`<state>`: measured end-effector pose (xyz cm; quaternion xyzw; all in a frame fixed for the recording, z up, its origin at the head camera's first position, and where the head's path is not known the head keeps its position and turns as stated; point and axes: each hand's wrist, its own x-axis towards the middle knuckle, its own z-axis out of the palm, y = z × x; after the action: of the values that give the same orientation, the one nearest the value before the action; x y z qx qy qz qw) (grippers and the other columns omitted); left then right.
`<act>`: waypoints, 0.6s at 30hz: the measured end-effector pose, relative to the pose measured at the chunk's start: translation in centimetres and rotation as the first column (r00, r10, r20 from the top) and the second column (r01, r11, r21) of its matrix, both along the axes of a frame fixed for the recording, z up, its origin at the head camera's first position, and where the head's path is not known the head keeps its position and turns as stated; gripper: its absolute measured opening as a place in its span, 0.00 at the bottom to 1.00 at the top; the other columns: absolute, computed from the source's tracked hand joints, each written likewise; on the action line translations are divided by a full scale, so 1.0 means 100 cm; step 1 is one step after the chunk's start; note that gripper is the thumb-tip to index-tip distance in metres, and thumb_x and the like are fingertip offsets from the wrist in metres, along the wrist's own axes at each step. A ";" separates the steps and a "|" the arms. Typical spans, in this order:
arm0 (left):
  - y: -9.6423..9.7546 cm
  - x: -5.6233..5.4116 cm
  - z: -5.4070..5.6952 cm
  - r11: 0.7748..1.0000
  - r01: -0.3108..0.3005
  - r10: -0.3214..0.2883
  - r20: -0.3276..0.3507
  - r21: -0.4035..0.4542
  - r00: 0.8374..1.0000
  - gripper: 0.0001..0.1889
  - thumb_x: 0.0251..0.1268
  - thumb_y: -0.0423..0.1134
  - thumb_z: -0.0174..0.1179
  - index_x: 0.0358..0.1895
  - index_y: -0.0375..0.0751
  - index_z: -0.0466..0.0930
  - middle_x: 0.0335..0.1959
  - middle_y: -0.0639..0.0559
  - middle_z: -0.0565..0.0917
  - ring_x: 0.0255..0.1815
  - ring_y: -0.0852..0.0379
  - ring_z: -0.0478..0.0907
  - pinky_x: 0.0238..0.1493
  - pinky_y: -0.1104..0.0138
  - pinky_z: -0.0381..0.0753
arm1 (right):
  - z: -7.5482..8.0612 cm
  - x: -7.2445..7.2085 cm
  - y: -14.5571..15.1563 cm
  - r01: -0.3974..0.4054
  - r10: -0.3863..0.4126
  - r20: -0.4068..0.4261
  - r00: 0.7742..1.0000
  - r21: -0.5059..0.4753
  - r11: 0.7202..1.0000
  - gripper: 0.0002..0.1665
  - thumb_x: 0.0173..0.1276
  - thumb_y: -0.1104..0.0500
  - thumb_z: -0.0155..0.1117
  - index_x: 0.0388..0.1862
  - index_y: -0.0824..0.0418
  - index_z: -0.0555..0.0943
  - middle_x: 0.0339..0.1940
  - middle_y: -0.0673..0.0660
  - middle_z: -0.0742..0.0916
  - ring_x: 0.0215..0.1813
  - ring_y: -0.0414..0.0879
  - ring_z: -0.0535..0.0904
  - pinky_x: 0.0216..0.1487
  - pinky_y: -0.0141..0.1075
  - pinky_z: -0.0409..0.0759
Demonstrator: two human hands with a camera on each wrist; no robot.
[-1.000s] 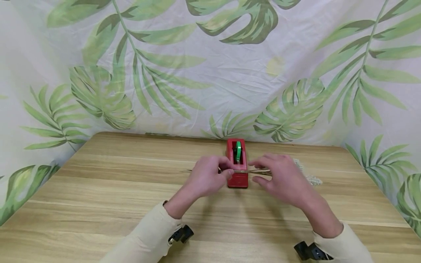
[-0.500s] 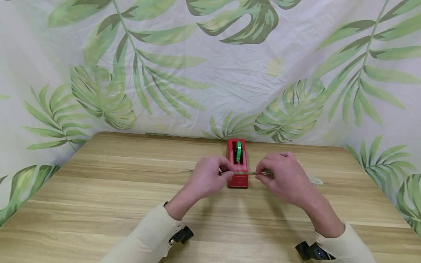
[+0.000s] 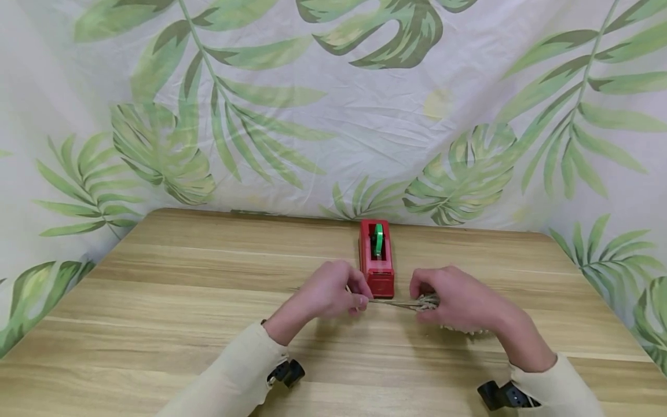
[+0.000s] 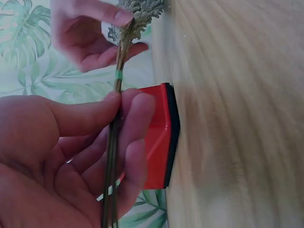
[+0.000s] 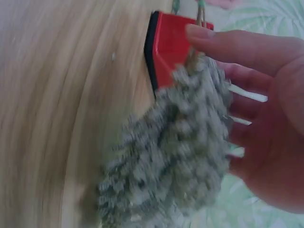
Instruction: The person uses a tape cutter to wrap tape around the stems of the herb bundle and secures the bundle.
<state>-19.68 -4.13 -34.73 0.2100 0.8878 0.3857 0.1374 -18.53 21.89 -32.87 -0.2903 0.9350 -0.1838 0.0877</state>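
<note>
A bunch of dried flowers with thin brown stems and fluffy grey-green heads (image 5: 175, 142) lies crosswise between both hands. My left hand (image 3: 333, 292) pinches the stems (image 4: 112, 147) between thumb and fingers, their bare ends running down past the palm. Just beyond the left fingertips, a narrow green band of tape (image 4: 118, 75) circles the stems. With thumb and fingers curled about the base of the heads, my right hand (image 3: 461, 298) holds the other end of the bunch. Behind the stems stands a red tape dispenser (image 3: 382, 282) carrying a green roll (image 3: 377, 238).
The wood-grain table (image 3: 182, 324) spreads out under both hands. At its back edge hangs a pale cloth (image 3: 250, 145) printed with green leaves. Each sleeve carries a small black camera, such as the left wrist camera (image 3: 285, 373).
Both hands have come nearer the body with the bunch, from over the dispenser's front to before it. The right hand opened, pinched the stems, then shifted to the base of the heads.
</note>
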 end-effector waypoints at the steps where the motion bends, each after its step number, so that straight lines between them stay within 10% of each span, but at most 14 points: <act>1: 0.000 0.000 -0.002 1.000 0.003 -0.003 0.014 -0.003 1.000 0.04 0.68 0.28 0.70 0.33 0.38 0.90 0.26 0.52 0.89 0.27 0.57 0.87 0.33 0.70 0.81 | -0.001 -0.001 0.002 0.003 -0.003 0.034 0.999 0.012 1.000 0.17 0.61 0.52 0.83 0.42 0.49 0.82 0.39 0.42 0.87 0.46 0.37 0.82 0.52 0.42 0.83; 18: -0.004 -0.004 -0.013 0.985 0.017 -0.025 -0.043 -0.174 0.999 0.08 0.58 0.34 0.80 0.25 0.49 0.91 0.24 0.60 0.87 0.29 0.61 0.77 0.34 0.68 0.75 | -0.012 -0.005 0.004 0.004 -0.011 0.158 0.987 0.048 0.999 0.19 0.58 0.46 0.85 0.43 0.47 0.86 0.41 0.41 0.88 0.47 0.38 0.81 0.53 0.40 0.82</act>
<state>-20.07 -4.54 -36.06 0.2151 0.9187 0.3006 0.1395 -19.03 22.30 -34.03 -0.2691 0.9304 -0.1841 0.1677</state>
